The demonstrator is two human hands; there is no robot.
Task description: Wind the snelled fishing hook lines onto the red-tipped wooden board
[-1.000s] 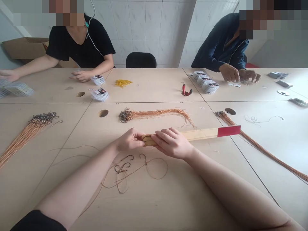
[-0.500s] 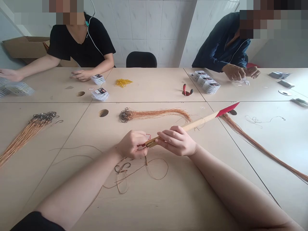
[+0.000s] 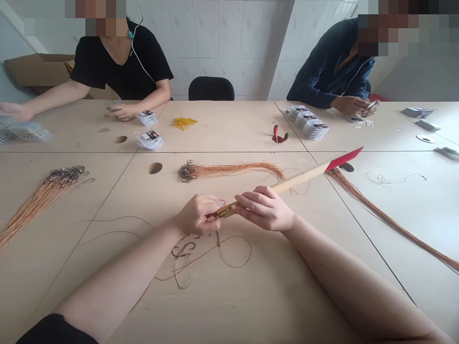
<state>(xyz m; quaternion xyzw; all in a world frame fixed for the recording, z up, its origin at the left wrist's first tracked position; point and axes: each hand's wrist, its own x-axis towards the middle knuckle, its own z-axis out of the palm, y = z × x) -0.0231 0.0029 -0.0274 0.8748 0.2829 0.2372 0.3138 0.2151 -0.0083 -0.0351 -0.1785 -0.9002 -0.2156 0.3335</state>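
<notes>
My right hand [image 3: 267, 210] is closed around a flat wooden stick [image 3: 299, 179] with a red far end, which slants up to the right. At the stick's near end, my left hand [image 3: 199, 213] is closed with fingertips pinched together. A small red bit shows by those fingers, but what they pinch is mostly hidden. Under my left hand lie several loose fish hooks [image 3: 184, 249] with thin brown line [image 3: 233, 266] looping over the table. A bundle of hooks on orange-brown lines [image 3: 233, 169] lies just beyond my hands.
More hook-and-line bundles lie at left [image 3: 39, 203] and right [image 3: 387, 222]. Red-handled pliers [image 3: 280, 134] stand in a table hole. Across the table, two people handle small items near stacked clear packs [image 3: 309, 123] and a yellow pile [image 3: 184, 123].
The stick's red end has shifted slightly up and to the right. My hands stay almost in place. Across the table, the right-hand person's hands have drawn together around a small card-like piece.
</notes>
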